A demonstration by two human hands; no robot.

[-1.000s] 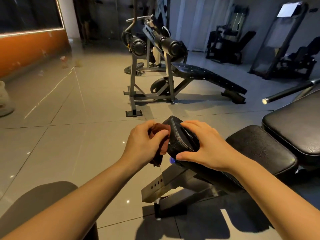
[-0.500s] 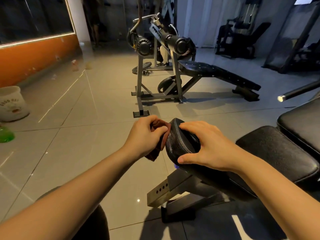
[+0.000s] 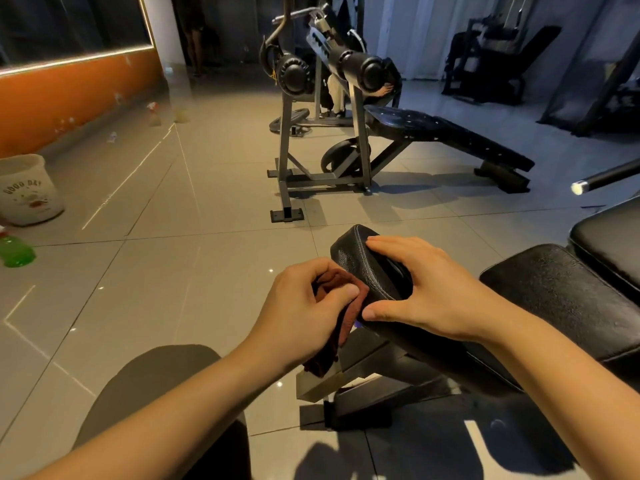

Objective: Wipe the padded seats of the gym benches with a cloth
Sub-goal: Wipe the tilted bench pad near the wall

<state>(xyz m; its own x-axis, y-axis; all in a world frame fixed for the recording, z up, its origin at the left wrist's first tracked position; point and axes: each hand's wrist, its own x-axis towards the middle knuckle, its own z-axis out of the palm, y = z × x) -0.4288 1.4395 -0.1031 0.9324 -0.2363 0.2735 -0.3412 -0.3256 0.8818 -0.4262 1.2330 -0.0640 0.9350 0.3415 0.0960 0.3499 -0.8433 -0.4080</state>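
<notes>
Two hands in view, both on the near bench (image 3: 363, 382). The left hand (image 3: 304, 303) pinches one reddish-brown cloth (image 3: 346, 320), thumb on top, and holds it against the front end of the black end pad (image 3: 360, 265). The rest of the cloth hangs down below the hand, toward the grey frame. The right hand (image 3: 426, 296) grips the same pad: fingers lie over its top edge and the thumb sits along its lower edge, just beside the cloth. The hands are close together, with thumb tips nearly touching.

The near bench shows three black pads: the end pad, a seat pad (image 3: 571, 299) behind it, and a back pad (image 3: 609, 244) at the right edge.

A second bench (image 3: 450, 136) stands well apart across the tiled floor (image 3: 173, 271). It has a slanted black board, a grey stand and two round roller pads (image 3: 294, 74) up top. Two weight plates are by it, one lying flat (image 3: 289, 119) and one upright (image 3: 343, 157) under the board.

On the left are one white bucket (image 3: 27, 188) with print and, near it, one green item (image 3: 15, 254), maybe a bottle but too blurred to tell. One bar end (image 3: 602, 178) pokes in from the right. There are dark machines (image 3: 491, 60) at the back right and an orange wall (image 3: 69, 98) at the back left. The person's dark-clad knee (image 3: 156, 393) is at the bottom.
</notes>
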